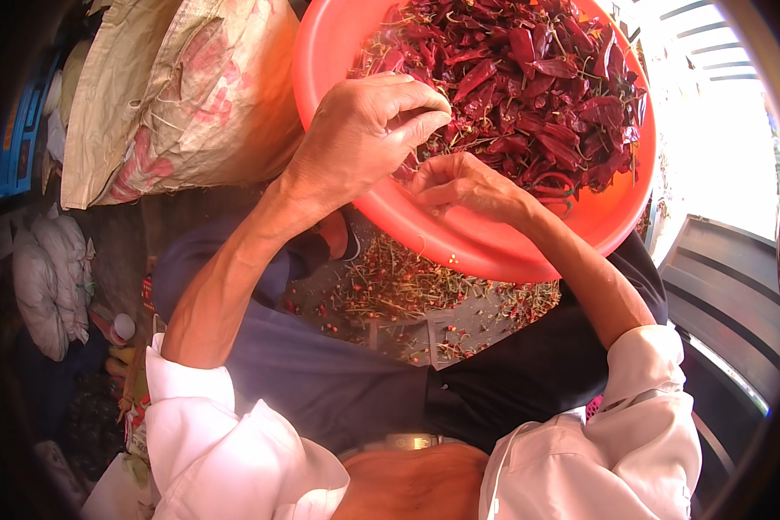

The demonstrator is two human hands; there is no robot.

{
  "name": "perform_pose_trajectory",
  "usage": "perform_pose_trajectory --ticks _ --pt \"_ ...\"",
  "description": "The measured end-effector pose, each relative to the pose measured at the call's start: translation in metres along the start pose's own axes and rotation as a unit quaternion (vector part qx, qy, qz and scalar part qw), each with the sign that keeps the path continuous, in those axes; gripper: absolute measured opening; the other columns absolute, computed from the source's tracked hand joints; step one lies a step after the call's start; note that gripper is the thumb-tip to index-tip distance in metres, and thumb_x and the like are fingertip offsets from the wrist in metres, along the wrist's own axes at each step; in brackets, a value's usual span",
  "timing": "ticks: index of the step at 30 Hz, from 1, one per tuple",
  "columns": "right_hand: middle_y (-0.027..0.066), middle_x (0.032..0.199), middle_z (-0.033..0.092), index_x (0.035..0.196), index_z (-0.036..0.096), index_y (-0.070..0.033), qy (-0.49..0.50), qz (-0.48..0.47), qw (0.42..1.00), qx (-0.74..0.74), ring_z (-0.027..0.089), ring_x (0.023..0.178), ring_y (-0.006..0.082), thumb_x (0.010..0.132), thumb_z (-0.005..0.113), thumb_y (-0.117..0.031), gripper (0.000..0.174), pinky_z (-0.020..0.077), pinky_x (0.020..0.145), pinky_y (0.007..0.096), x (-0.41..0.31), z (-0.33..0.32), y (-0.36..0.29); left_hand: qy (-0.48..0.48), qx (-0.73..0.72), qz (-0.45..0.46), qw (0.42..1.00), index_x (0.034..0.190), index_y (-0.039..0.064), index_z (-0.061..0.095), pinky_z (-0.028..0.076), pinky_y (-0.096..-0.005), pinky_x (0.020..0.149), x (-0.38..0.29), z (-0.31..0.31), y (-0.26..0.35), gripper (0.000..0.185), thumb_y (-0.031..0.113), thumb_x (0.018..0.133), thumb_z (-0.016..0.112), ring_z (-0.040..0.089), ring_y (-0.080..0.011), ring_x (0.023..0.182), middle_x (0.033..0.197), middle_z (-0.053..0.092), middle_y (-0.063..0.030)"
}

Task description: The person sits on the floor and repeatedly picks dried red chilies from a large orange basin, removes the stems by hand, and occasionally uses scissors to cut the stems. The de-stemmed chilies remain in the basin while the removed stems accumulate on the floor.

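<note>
A wide red plastic basin (pixel 328 39) holds a heap of dried red chili peppers (pixel 526 84), some with stems. Over its near left side is my left hand (pixel 370 133), back upward, with thumb and forefinger tips close together beside the peppers. Whatever its curled fingers may hold is hidden. My right hand (pixel 465 185) is just below and to the right, inside the near rim, its fingers bent inward and slightly blurred. Dark red shows between the two hands, but I cannot tell which hand, if either, grips it.
A large woven sack (pixel 234 110) stands against the basin's left side. Chili stems and bits (pixel 403 279) litter the floor between my legs. To the left lies a stuffed grey-white bag (pixel 52 279). A ribbed dark panel (pixel 721 279) stands at the right, near bright light.
</note>
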State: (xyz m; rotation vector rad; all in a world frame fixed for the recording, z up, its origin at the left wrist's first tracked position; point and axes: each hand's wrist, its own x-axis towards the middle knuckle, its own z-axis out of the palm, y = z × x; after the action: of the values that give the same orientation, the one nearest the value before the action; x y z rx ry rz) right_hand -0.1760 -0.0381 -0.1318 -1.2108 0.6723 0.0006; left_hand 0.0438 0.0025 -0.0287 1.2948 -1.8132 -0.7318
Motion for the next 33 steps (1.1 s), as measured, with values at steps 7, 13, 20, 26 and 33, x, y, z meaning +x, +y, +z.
perform_pose_trajectory --ticks 7,13,20,26,33 --pt "0.0228 0.082 0.076 0.097 0.076 0.001 0.034 0.019 0.892 -0.451 0.076 0.071 0.0335 0.093 0.065 -0.014 0.019 0.0588 0.065 0.0476 0.005 -0.015 0.014 0.009 0.000 0.014 1.000 0.107 -0.001 0.079 0.056 -0.0312 0.079 -0.001 -0.002 0.002 0.013 0.009 0.098 0.078 0.072 -0.0161 0.087 0.095 0.077 -0.0094" --pt "0.0180 0.100 0.077 0.098 0.077 0.000 0.104 -0.162 0.930 -0.314 0.075 0.099 0.0365 0.089 0.073 -0.016 0.018 0.0592 0.087 0.0494 0.024 -0.006 0.021 0.019 -0.003 0.036 0.999 0.103 0.001 0.078 0.059 -0.0392 0.079 0.000 -0.001 0.002 0.014 0.010 0.093 0.080 0.075 -0.0304 0.086 0.094 0.077 -0.0145" --pt "0.0165 0.111 0.076 0.112 0.079 -0.003 0.100 -0.203 0.924 -0.307 0.073 0.098 0.0307 0.095 0.071 -0.015 0.022 0.0578 0.092 0.0414 0.025 0.009 0.033 0.014 0.010 0.034 0.999 0.104 0.001 0.078 0.059 -0.0400 0.079 -0.003 -0.002 0.000 0.015 0.012 0.094 0.079 0.074 -0.0315 0.087 0.093 0.077 -0.0146" --pt "0.0047 0.109 0.071 0.122 0.071 0.003 0.064 -0.093 0.994 0.011 0.071 0.104 0.0169 0.094 0.063 -0.003 0.030 0.0567 0.095 0.0336 0.002 -0.013 -0.020 -0.052 0.039 -0.072 0.995 0.118 0.002 0.076 0.059 -0.0320 0.083 -0.005 -0.009 -0.006 0.021 0.004 0.096 0.075 0.074 -0.0217 0.094 0.108 0.078 -0.0102" --pt "0.0068 0.110 0.069 0.128 0.064 -0.004 0.092 -0.101 0.960 0.242 0.071 0.108 0.0200 0.094 0.060 0.003 0.035 0.0580 0.098 0.0363 -0.015 -0.018 -0.052 -0.113 0.044 -0.078 0.989 0.141 0.006 0.064 0.059 -0.0348 0.087 -0.005 -0.003 -0.011 0.049 -0.002 0.093 0.069 0.072 -0.0236 0.099 0.127 0.072 -0.0137"
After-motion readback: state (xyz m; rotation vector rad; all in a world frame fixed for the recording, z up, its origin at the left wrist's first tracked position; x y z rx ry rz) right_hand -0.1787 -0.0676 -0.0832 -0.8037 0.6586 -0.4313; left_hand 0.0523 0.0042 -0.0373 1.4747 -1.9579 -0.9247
